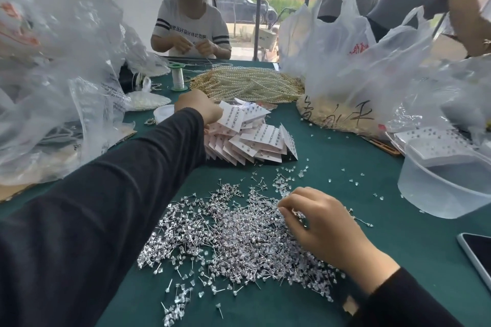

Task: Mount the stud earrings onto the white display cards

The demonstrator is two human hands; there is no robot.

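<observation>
L hand (198,107) is stretched far fwd, fingers curled down on the near-left top of the display cards (252,138). Fingertips are hidden, so can't tell if a card is pinched or only touched. R hand (318,223) sits low and close, fingertips pinching a few stud earrings (239,241) out of the heap spread under it and to its left.

Handling: studs are tiny, light, hard, w/ thin posts that prob. bend or prick. Best taken by the head end, post free to push thru the card. Cards are thin and stiff-ish and would crease if squeezed, so hold by an edge. Loose clear backs (300,174) just beyond the R hand look soft and apt to roll off.

Counts: studs 1 heap, hundreds, uncountable. Cards 1 fanned stack, dozens, most showing rows of studs. Tub (446,194) x1 and phone (478,255) x1, both right of the R hand.
</observation>
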